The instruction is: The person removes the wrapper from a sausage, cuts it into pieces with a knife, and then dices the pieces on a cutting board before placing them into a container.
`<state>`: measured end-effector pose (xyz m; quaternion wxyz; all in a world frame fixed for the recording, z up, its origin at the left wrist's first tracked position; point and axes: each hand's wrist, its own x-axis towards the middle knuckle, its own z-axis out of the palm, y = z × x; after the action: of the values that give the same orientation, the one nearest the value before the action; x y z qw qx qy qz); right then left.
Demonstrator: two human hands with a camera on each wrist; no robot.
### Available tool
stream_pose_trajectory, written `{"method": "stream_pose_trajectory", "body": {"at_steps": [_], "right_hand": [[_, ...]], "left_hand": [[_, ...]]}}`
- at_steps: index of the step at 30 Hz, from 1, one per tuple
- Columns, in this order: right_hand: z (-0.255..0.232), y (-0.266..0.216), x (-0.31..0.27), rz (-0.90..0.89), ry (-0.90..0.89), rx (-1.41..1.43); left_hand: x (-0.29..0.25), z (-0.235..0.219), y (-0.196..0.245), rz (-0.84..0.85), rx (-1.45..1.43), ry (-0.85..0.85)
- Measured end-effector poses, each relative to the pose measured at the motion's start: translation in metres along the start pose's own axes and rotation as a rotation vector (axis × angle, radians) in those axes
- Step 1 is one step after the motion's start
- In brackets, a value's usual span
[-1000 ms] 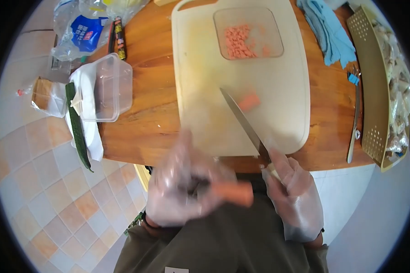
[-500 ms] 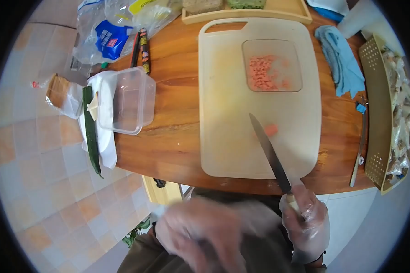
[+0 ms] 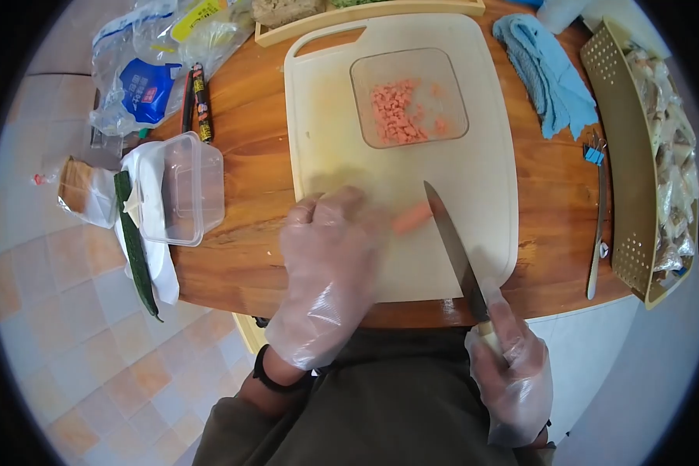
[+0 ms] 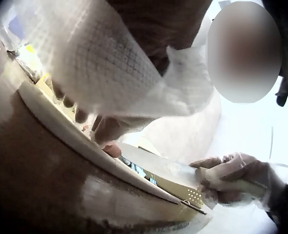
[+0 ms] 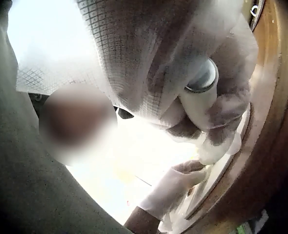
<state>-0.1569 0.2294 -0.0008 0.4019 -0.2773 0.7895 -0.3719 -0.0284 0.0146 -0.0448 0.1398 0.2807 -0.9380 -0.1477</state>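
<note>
My gloved left hand (image 3: 326, 256) is on the white cutting board (image 3: 318, 147), fingers bent down. By its thumb side lies a short pink sausage piece (image 3: 413, 218), blurred in the head view. In the left wrist view the thumb and fingertips pinch this piece (image 4: 112, 150), and its end pokes out. My gloved right hand (image 3: 512, 365) grips the light handle of a kitchen knife (image 3: 457, 248). Its blade points away over the board, the tip just right of the sausage. Behind, a clear shallow dish (image 3: 443, 138) on the board holds pink diced bits (image 3: 396, 113).
To the left sit a clear plastic box (image 3: 194, 190), a cucumber (image 3: 136, 241) and a bagged brown block (image 3: 78, 186). Plastic packaging (image 3: 144, 89) lies behind them. On the right are a blue cloth (image 3: 547, 74), a thin metal tool (image 3: 598, 233) and a perforated basket (image 3: 625, 155) of wrapped items.
One second ago my left hand held a pink sausage stick near my body. It has come forward onto the board beside the other piece. My right hand keeps the knife at the front right.
</note>
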Motion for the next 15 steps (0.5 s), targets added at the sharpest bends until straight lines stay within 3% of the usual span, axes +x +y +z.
{"method": "stream_pose_trajectory", "body": {"at_steps": [3,7,15], "right_hand": [[0.005,-0.005,0.006,-0.023,0.007,-0.085],[0.012,0.000,0.016,-0.204,-0.007,-0.130],[0.014,-0.005,0.027,-0.291,-0.071,-0.179]], "left_hand": [[-0.007,0.010,-0.004,0.035,-0.005,0.012],[-0.013,0.004,0.001,0.019,-0.071,0.021],[-0.031,-0.002,0.001,-0.129,-0.156,0.013]]}}
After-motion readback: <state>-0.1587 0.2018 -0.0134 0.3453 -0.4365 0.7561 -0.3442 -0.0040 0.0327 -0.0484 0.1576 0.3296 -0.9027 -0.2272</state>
